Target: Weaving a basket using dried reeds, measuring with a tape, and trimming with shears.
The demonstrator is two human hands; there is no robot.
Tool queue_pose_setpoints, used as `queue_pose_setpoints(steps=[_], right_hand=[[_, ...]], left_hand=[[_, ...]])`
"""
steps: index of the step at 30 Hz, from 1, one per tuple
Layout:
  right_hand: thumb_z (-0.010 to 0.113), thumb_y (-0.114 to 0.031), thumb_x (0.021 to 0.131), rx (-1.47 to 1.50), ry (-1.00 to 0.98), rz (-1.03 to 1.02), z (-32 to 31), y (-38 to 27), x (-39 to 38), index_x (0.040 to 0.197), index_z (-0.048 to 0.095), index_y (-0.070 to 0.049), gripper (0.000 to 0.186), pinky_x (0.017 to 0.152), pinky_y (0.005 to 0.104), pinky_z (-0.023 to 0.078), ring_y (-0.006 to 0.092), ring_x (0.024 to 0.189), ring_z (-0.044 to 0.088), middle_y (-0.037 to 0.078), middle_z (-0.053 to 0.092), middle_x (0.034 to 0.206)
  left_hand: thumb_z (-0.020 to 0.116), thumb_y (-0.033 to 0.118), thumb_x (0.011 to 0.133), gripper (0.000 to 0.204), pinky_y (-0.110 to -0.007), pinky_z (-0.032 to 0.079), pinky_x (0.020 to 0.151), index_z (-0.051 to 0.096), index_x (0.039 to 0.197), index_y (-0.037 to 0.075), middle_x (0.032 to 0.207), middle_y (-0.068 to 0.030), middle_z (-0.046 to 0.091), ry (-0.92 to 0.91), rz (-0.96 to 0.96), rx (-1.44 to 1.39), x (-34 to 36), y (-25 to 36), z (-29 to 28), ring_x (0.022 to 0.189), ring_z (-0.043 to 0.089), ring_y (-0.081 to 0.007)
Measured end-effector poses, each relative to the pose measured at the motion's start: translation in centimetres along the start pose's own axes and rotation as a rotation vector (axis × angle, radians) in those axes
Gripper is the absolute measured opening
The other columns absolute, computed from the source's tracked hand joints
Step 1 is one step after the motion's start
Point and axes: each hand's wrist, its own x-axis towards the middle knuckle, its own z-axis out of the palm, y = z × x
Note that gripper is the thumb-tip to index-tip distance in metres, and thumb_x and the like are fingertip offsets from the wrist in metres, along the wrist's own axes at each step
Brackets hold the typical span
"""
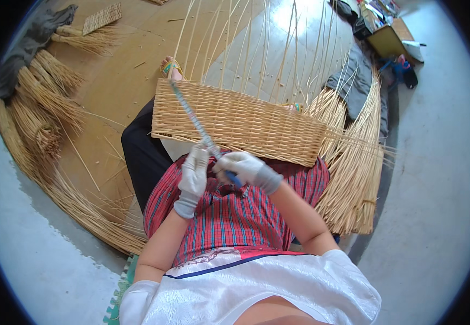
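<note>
Both my hands wear white gloves with grey cuffs and meet above my lap. My right hand (247, 168) is closed around a tape measure (196, 119); its blue case shows under the fingers. The pale marked blade, slightly blurred, slants up and away to the left, over the woven wicker panel (240, 116). My left hand (193, 172) is closed beside the blade's lower part, fingers together; whether it pinches the blade is hidden. The panel rests across my knees on a red checked cloth (224, 219), with long unwoven canes (251, 49) rising from its far edge.
Bundles of canes (42, 127) lie at the left, with a small woven piece (102, 18) beyond. More canes (354, 179) are heaped at the right beside a grey cloth (354, 70). Loose canes and scraps lie on the brown floor sheet (110, 76). A box (389, 43) stands far right.
</note>
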Motion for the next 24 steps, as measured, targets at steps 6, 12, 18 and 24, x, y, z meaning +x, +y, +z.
queue_pose_setpoints(steps=[6,12,18,24], right_hand=[[0.056,-0.023,0.101,-1.397,-0.022,-0.051,2.3,-7.7,0.4,0.113,0.069,-0.003,0.026,0.072,0.0323,0.056,0.0171,0.082,0.068,0.008,0.071,0.095],[0.055,-0.017,0.100,-0.425,0.606,-0.444,-2.6,-14.4,7.3,0.142,0.047,0.001,0.046,0.059,0.0264,0.052,0.0124,0.070,0.064,0.011,0.069,0.107],[0.051,-0.022,0.105,-0.260,0.586,-0.235,-3.1,-16.6,13.4,0.149,0.038,0.002,0.052,0.051,0.0238,0.046,0.0094,0.058,0.054,0.016,0.068,0.117],[0.051,-0.025,0.106,-0.336,0.357,-0.036,-4.8,-17.1,13.8,0.142,0.050,-0.002,0.043,0.046,0.0200,0.036,0.0044,0.054,0.041,0.002,0.060,0.088]], left_hand=[[0.040,0.030,0.109,0.033,-0.031,0.054,0.062,0.059,0.102,0.004,0.076,-0.0063,0.064,-0.027,-0.269,-0.182,1.8,-0.5,-1.7,0.064,0.062,-0.0161],[0.039,0.030,0.109,0.035,-0.029,0.046,0.042,0.059,0.099,0.004,0.062,-0.0032,0.055,-0.151,-0.468,-0.105,2.4,-0.2,-2.9,0.045,0.051,-0.0139],[0.039,0.032,0.109,0.036,-0.030,0.044,0.041,0.059,0.097,0.004,0.061,-0.0025,0.053,-0.070,-0.510,-0.170,2.4,-0.5,-2.4,0.045,0.049,-0.0138],[0.042,0.037,0.107,0.038,-0.030,0.045,0.043,0.058,0.099,0.003,0.061,-0.0028,0.052,-0.090,-0.568,-0.075,2.9,0.1,-2.4,0.046,0.050,-0.0144]])
